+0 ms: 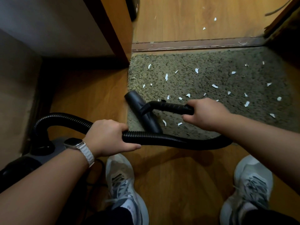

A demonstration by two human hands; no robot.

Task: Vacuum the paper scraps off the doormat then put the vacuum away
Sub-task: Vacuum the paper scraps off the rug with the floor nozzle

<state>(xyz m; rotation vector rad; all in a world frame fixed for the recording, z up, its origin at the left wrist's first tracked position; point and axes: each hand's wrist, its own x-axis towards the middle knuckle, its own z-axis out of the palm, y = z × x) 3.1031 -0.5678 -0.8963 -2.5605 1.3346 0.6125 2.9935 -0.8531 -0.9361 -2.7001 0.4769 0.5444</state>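
A green-grey shaggy doormat (pixel 219 78) lies before a doorway, strewn with several white paper scraps (pixel 166 77). The vacuum's dark nozzle (pixel 142 111) rests on the mat's left front corner. My right hand (pixel 206 113) grips the black handle tube (pixel 170 106) just behind the nozzle. My left hand (pixel 108 137) holds the black ribbed hose (pixel 170 141), which loops from the handle back to the grey vacuum body (pixel 40 153) on the floor at lower left.
A dark wooden threshold strip (pixel 194 44) runs behind the mat, with a few scraps (pixel 215 19) on the wooden floor beyond it. A wooden cabinet or door edge (pixel 113 30) stands at upper left. My two grey sneakers (pixel 123 184) stand on the floor below.
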